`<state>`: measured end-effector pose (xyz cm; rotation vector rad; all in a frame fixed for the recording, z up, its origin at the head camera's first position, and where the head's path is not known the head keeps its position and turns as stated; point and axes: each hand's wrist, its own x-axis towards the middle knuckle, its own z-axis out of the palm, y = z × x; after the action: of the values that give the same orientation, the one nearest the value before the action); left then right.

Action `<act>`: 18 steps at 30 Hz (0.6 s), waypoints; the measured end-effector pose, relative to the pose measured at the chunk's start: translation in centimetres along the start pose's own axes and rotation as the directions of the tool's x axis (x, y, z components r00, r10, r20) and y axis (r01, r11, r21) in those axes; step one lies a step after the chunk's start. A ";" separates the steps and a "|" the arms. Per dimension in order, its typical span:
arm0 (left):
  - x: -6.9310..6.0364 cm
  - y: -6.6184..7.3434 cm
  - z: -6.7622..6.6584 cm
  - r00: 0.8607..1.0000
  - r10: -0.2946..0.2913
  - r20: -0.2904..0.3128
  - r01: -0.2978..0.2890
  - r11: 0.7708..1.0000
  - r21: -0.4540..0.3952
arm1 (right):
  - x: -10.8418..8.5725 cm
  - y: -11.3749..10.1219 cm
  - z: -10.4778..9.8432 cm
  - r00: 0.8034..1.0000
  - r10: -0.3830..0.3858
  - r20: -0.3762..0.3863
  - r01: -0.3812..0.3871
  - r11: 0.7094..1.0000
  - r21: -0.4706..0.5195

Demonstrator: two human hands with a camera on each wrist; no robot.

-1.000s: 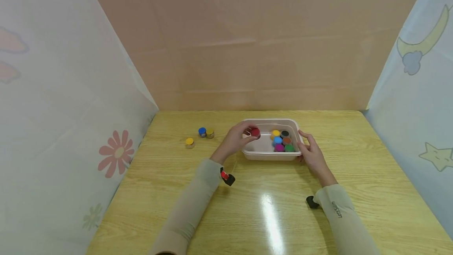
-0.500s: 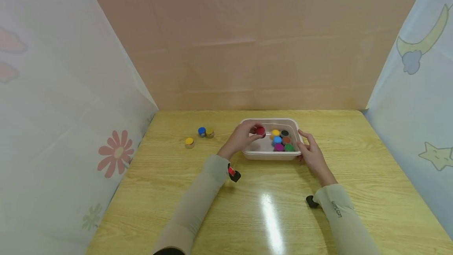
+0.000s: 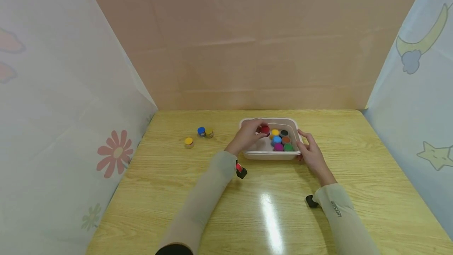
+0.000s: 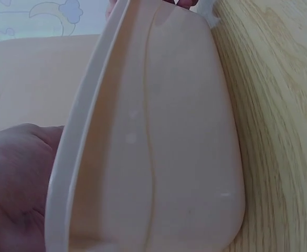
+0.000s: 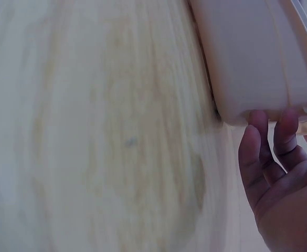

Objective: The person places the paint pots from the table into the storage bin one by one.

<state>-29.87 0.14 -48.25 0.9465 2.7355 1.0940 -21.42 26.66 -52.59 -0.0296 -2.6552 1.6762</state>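
Note:
My left hand point(image 3: 247, 135) pinches a small red-lidded jar point(image 3: 265, 130) above the inside of a pale plastic tub point(image 3: 270, 156). Several small jars stand grouped in the tub's right half, among them a yellow-lidded jar point(image 3: 275, 133), a light blue one point(image 3: 276, 140), a purple one point(image 3: 278, 147) and a green one point(image 3: 288, 147). At the tub's right end my right hand point(image 3: 313, 156) grips the rim and end wall. In the right wrist view, its curled fingers point(image 5: 286, 126) touch that wall. The tub hides the left fingertips and the red-lidded jar in the left wrist view.
Left of the tub, a blue-lidded jar point(image 3: 201, 131) and a dark yellow-lidded jar point(image 3: 209, 132) stand side by side. Another yellow-lidded jar point(image 3: 189, 142) is nearer on the wooden table point(image 3: 159, 192). Fabric sheets enclose the table's sides and back.
My left hand has carried the red-lidded jar rightward over the tub, close to the yellow-lidded jar inside. The right hand stays on the tub's right end.

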 end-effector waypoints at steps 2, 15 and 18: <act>0.2 0.0 0.2 1.000 -0.015 0.003 0.015 1.000 0.011 | 0.0 0.0 0.0 1.000 -0.001 0.003 0.001 1.000 0.001; 1.2 0.5 0.8 0.997 -0.077 0.023 0.075 0.993 0.086 | 0.0 -0.1 0.0 1.000 -0.027 0.007 0.027 0.999 0.023; 1.4 0.6 1.0 0.995 -0.092 0.023 0.090 0.991 0.095 | -0.1 0.0 0.0 1.000 -0.022 0.000 0.022 1.000 0.020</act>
<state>-30.40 1.84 -48.34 0.8308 2.7990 0.9394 -21.37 26.63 -52.58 -0.0005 -2.6286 1.6967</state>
